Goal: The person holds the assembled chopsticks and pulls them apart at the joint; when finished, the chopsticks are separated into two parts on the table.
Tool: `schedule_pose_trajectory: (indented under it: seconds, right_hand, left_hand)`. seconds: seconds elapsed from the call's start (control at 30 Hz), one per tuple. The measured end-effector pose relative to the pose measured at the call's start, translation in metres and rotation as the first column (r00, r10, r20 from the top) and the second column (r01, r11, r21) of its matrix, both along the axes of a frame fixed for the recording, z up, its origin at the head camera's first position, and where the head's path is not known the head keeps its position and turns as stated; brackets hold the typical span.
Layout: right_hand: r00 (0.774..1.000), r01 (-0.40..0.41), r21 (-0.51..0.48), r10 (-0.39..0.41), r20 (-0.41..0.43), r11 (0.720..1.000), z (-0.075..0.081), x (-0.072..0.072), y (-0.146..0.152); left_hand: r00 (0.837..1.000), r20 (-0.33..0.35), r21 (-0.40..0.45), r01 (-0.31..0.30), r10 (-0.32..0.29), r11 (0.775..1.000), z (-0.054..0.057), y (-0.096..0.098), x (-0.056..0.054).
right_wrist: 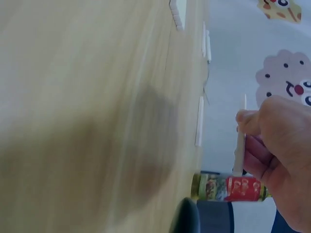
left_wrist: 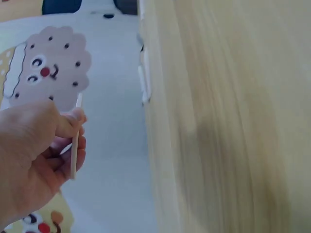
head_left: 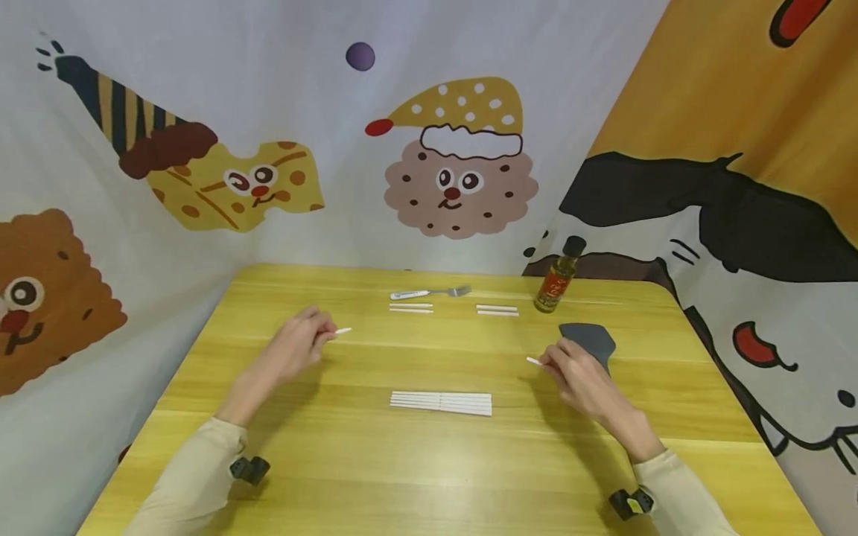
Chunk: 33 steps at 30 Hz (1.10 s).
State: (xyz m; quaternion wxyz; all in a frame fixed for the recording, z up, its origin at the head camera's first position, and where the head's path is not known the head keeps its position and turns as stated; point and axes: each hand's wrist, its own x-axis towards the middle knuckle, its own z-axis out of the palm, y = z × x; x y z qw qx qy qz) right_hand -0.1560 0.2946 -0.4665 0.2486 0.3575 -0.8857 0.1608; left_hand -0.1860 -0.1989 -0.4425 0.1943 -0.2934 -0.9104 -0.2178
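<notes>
Above the left part of the table, my left hand (head_left: 299, 341) pinches a short white stick (head_left: 343, 330). The left wrist view shows that stick (left_wrist: 74, 155) between thumb and fingers, both ends sticking out. My right hand (head_left: 590, 383) pinches a similar white stick (head_left: 534, 361) over the right side; in the right wrist view the stick (right_wrist: 240, 150) is lifted off the table. Between the hands, nearer the front, several white sticks (head_left: 440, 403) lie side by side in a block. Farther back lie a left pair of white sticks (head_left: 412, 307) and a right pair (head_left: 497, 310).
A fork (head_left: 429, 292) with a white handle lies behind the pairs. At the back right stands a bottle (head_left: 558, 279) with a red label and dark cap. A dark grey spatula head (head_left: 590, 341) lies behind my right hand. A printed cloth hangs behind the wooden table (head_left: 436, 476).
</notes>
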Motion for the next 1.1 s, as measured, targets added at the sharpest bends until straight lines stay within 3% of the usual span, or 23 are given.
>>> schedule_pose_trajectory:
  seconds: [0.13,0.4,0.57,0.9,1.1]
  right_hand:
    - [0.999,0.015,0.037,-0.017,0.043,0.999,0.004,-0.005,-0.003]
    - [0.988,0.106,0.082,-0.114,0.101,0.991,0.005,-0.016,-0.004]
    - [0.979,0.122,0.109,-0.137,0.149,0.987,0.008,-0.026,-0.004]
    - [0.969,0.108,0.07,-0.121,0.215,0.992,0.013,-0.05,-0.01]
    - [0.96,0.102,0.066,-0.116,0.253,0.993,0.014,-0.066,-0.015]
  left_hand:
    - [0.997,0.056,-0.018,0.05,-0.049,0.999,0.002,0.012,-0.009]
    - [0.985,0.171,0.006,-0.04,0.038,0.999,-0.008,0.017,-0.02]
    - [0.971,0.239,0.019,-0.025,0.02,1.0,-0.012,0.022,-0.028]
    - [0.947,0.321,0.047,-0.026,0.009,0.999,-0.016,0.043,-0.051]
    - [0.954,0.297,0.034,0.03,-0.039,0.999,-0.018,0.059,-0.066]
